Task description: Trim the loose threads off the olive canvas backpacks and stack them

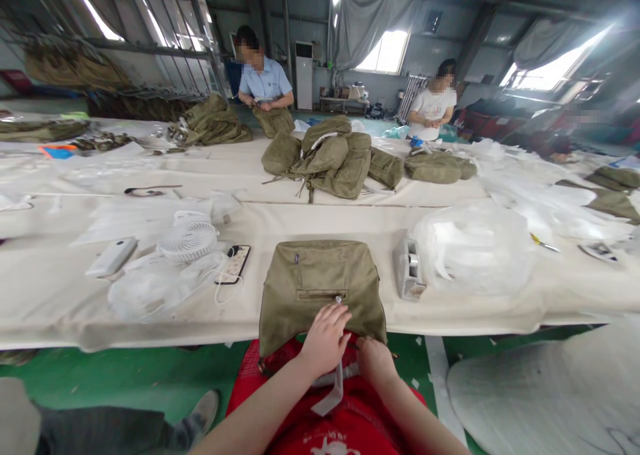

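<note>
An olive-green bag (320,265) lies in front of me on the table's near edge, its near side hanging toward my lap. It has a short zip pocket, and a small white wrapping covers the zip pull (339,299). My left hand (327,338) rests on the bag below the zip, fingers stretched out, fingertips close to the pull. At the bag's near right edge, my right hand (376,360) is closed with its fingers curled against the edge; the fingertips are partly hidden. A whitish translucent strip (333,395) hangs below my left hand over the red clothing.
A tape dispenser (411,268) and a bundled clear plastic bag (475,248) stand right. On the left lie a phone (234,265), a white fan (189,240) and a white case (113,257). Olive bags (330,158) are piled farther back, with two people working behind the table.
</note>
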The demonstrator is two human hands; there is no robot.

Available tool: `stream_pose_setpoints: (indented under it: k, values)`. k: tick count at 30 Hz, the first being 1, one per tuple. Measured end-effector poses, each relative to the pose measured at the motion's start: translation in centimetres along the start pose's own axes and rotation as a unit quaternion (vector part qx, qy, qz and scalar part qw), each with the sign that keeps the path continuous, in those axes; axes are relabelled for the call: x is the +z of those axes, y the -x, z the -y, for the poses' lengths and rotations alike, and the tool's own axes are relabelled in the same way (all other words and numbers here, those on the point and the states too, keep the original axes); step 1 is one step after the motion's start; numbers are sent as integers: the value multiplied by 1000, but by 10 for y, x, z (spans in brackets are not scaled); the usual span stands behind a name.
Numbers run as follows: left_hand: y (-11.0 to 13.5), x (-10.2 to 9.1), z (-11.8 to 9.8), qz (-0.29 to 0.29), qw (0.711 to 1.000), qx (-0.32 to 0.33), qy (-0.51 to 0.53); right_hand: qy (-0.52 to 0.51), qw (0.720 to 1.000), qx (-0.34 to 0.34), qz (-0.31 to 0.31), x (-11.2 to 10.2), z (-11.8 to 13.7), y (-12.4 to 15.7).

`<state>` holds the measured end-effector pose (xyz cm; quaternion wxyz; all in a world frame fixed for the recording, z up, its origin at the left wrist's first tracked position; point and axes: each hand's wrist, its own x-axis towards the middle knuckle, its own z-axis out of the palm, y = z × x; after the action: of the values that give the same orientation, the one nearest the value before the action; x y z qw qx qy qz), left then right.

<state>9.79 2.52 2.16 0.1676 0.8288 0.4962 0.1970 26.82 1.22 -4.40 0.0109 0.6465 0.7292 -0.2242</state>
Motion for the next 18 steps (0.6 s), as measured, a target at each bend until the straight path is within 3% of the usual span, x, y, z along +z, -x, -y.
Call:
stream_pose_setpoints:
  k: [2,4,7,10,15,17,18]
  values:
    - [-5,8,0,42,999,20,-16,-92,996,2,-13,-19,-15,-3]
    - [-7,15,6,79,996,13,-36,-222,973,23,-53,-43,-32,-4]
    - [-8,23,14,132,989,0,-64,-412,898,53,-145,-80,-54,1]
    - [-10,27,14,141,988,-9,-60,-498,842,52,-200,-105,-63,9]
    - [-21,27,-8,113,992,-22,47,-499,845,-5,-192,-116,-49,17]
    - [-25,32,-19,140,979,-73,132,-483,855,-62,-181,-115,-35,21]
    - [-26,37,-24,173,957,-123,196,-471,860,-91,-174,-114,-26,25]
